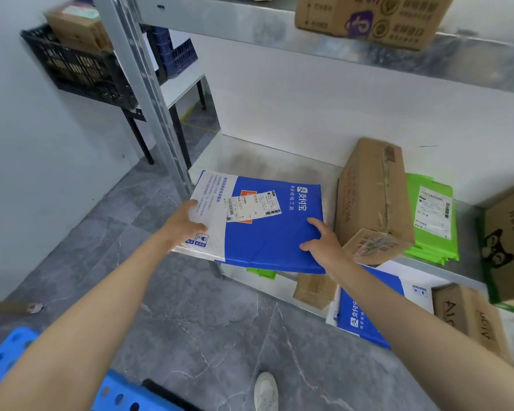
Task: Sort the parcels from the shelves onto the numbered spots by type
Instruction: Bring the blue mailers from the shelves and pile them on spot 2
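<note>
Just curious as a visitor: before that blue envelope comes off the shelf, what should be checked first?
1. The left hand holds the blue mailer at its white end: ok.
2. The right hand holds its blue edge: ok.
3. Nothing lies on top of the mailer: ok.
4. Mailer clear of the cardboard box to its right: cannot tell, they sit very close.
5. Numbered spot in sight: not ok, none shows.
</note>
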